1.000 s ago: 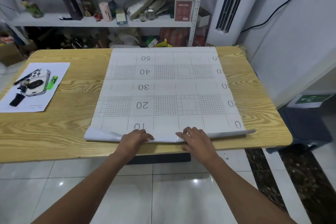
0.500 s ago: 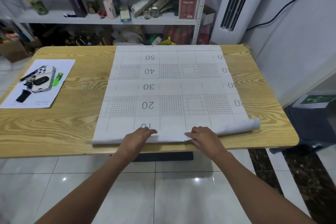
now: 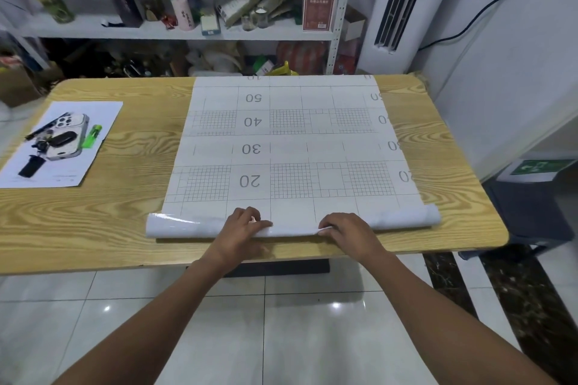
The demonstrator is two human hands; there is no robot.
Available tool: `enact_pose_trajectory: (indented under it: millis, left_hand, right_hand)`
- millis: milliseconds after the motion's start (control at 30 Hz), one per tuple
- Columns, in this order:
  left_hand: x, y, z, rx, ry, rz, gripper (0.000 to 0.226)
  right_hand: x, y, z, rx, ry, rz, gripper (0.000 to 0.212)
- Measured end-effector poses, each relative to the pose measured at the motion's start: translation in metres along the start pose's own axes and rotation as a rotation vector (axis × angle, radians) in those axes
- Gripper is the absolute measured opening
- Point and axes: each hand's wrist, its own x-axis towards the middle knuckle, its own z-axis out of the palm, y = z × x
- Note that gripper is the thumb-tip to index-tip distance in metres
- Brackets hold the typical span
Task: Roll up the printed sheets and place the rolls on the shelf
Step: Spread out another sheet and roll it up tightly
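Observation:
A large white printed sheet (image 3: 287,141) with grids and upside-down numbers lies flat on the wooden table (image 3: 93,222). Its near edge is curled into a loose roll (image 3: 178,225) that runs across the sheet's width. My left hand (image 3: 240,228) pinches the rolled edge near its middle. To the right, my right hand (image 3: 347,228) grips the same rolled edge. A white metal shelf (image 3: 187,33) stands behind the table, crowded with items.
A smaller sheet (image 3: 59,147) at the table's left carries a phone, keys, a black tool and a green lighter. Boxes, jars and bags fill the shelf. A white air conditioner (image 3: 403,0) stands at the back right. A dark stool (image 3: 531,212) sits right of the table.
The near edge has been rolled further away from me; the number 10 is now covered by the roll. Both hands moved forward with it.

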Motion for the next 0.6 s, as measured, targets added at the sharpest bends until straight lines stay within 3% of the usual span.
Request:
enact_pose_trajectory:
  millis: [167,367,600]
  left_hand:
    - [0.014,-0.007,0.005,0.134,0.051,-0.002,0.053]
    - [0.02,-0.005,0.005,0.02,-0.132,-0.255,0.032]
    - [0.018,-0.002,0.001,-0.011,-0.218,-0.342,0.018]
  right_hand:
    - [0.002,0.0,0.004,0.013,0.013,-0.001,0.018]
    - [0.005,0.002,0.007,0.038,0.001,0.064,0.019]
    - [0.001,0.004,0.007,0.224,0.019,0.239,0.008]
